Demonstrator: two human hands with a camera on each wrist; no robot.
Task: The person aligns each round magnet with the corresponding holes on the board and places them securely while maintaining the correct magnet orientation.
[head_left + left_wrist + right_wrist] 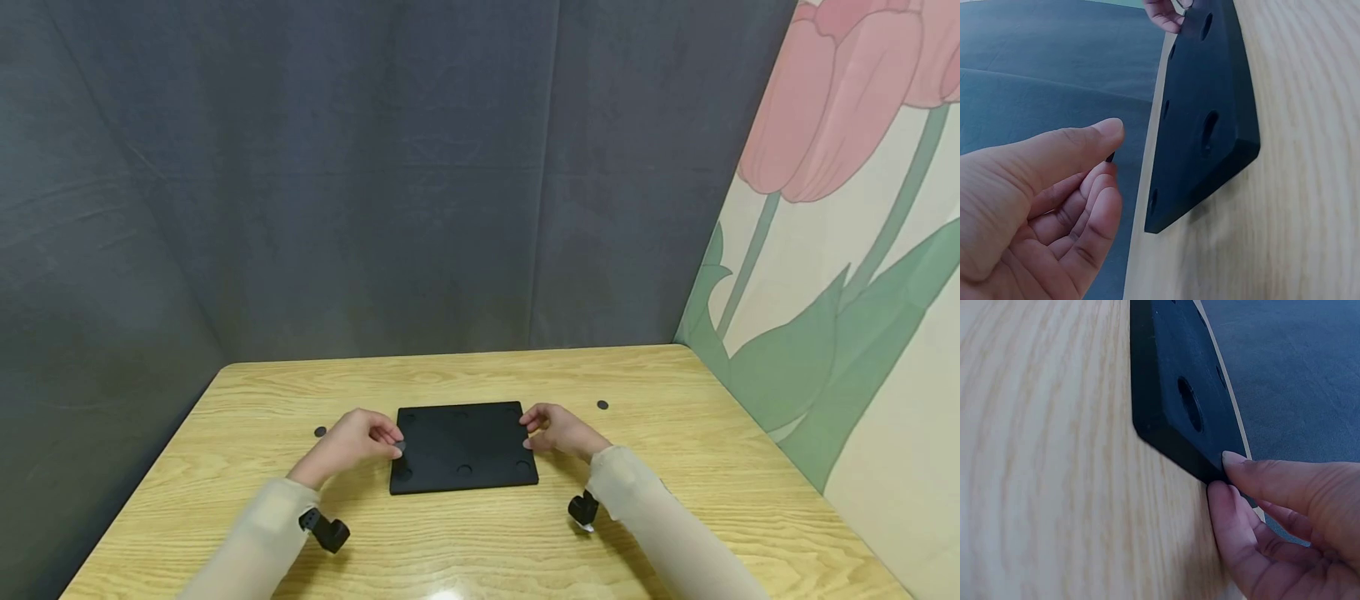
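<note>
A flat black board [465,446] with several shallow round recesses lies on the table. My left hand [360,446] is at its left side and pinches a small dark disc [401,446] between thumb and fingertips. Only a dark sliver of that disc [1110,157] shows in the left wrist view, held apart from the board. At the opposite end, my right hand [558,429] holds the board's right edge. In the right wrist view its thumb [1260,475] lies over the top rim and a finger [1229,515] touches the side, near one round recess [1190,404].
One loose dark disc [320,432] lies on the table behind my left hand, and another [603,405] lies beyond my right hand. The wooden table [450,550] meets a dark curtain [390,183] at the back. A wall painted with tulips [832,317] stands at the right.
</note>
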